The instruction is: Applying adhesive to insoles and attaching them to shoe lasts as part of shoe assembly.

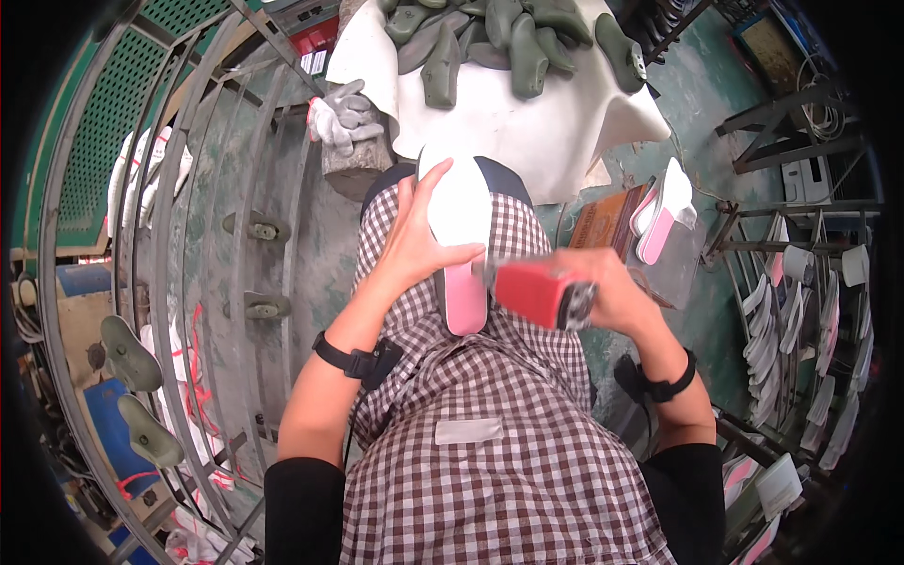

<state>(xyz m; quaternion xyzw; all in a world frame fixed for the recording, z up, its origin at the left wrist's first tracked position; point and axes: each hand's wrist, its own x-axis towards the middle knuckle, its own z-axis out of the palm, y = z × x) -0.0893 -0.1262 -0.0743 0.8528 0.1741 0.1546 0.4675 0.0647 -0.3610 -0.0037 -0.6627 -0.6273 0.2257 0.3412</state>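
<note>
On my lap lies an insole (460,202), white at the front and pink at the heel, its toe pointing away from me. A dark edge beneath it looks like a shoe last, mostly hidden. My left hand (414,235) grips it from the left side, thumb across the top near the middle and fingers along the edge. In my right hand (607,290) is a red staple gun (535,294), slightly blurred. Its metal nose is at the insole's right edge, beside the pink heel; I cannot tell whether they touch.
Ahead, green shoe lasts (527,56) are heaped on a white sheet (471,132). Grey gloves (347,118) rest on a wooden stump (358,169). More insoles (667,212) lie to the right. Metal racks stand on both sides, the left one (179,179) holding lasts.
</note>
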